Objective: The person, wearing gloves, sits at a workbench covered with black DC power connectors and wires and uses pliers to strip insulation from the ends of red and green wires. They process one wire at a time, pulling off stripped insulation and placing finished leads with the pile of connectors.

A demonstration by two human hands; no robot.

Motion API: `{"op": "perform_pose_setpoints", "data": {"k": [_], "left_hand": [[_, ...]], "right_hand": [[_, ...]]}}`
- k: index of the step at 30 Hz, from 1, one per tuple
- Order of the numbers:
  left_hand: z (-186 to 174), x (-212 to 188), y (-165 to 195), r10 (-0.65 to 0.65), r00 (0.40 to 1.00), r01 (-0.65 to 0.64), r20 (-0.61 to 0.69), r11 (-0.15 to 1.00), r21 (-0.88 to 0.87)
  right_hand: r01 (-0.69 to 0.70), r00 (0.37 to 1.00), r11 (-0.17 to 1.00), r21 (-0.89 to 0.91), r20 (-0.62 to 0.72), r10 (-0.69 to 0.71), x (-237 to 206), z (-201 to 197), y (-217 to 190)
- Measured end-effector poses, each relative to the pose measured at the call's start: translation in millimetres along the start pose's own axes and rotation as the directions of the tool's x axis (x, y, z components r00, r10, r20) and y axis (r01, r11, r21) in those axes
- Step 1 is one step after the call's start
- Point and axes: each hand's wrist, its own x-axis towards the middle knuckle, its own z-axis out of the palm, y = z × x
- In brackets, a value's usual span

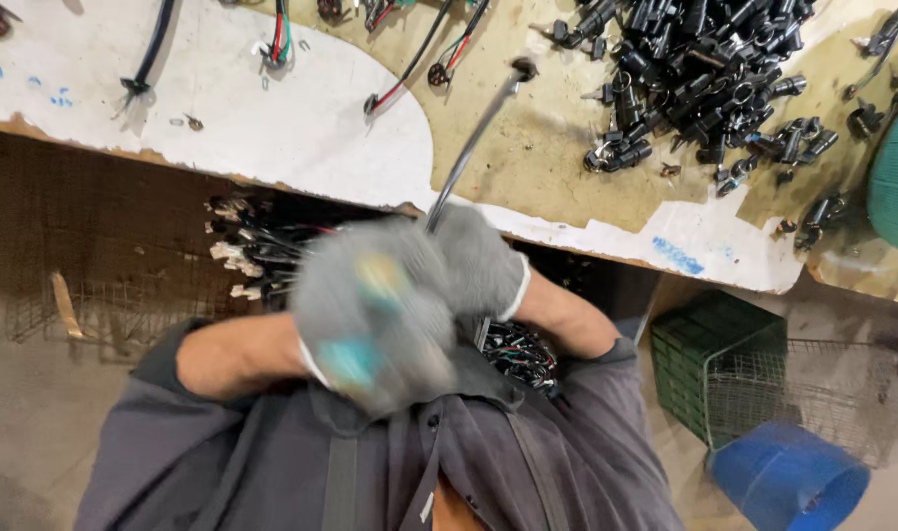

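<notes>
Two hands in soft gray knit gloves, the left hand (370, 324) and the right hand (474, 261), are closed together around one thin black cable (474, 147) just past the near edge of the table (301, 128). The smooth cable runs up over the rough, patchy tabletop. Many small shiny black plugs (700, 74) lie heaped near the far right corner.

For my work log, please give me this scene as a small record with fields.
Left hand: left hand, grey glove, blurred, closed beside the other hand
Right hand: right hand, grey glove, closed on black cable
Cable: runs up over the workbench
Bench right: pile of black connectors
Under bench: bundle of wired leads
Floor right: green crate, wire basket, blue bucket
</notes>
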Motion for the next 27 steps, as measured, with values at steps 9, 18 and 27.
{"op": "perform_pose_setpoints", "data": {"k": [9, 18, 27], "left_hand": [[-58.1, 84.4, 0.3, -0.154, 0.943, 0.208, -0.296, 0.965, 0.161], [-11.3, 30.6, -23.6, -0.04, 0.97, 0.055, -0.238, 0.997, 0.058], [-21.3, 56.2, 7.7, -0.059, 0.992, 0.036, 0.11, 0.98, 0.195]], "right_hand": [[0.044, 0.996, 0.991, -0.128, -0.074, -0.054, -8.0, 10.0, 8.1], [-0.102, 0.973, 0.971, 0.217, -0.183, 0.143, -17.3, 1.1, 21.4], [0.075, 0.997, 0.99, -0.121, 0.02, -0.073, 5.0, 0.9, -0.5]]}}
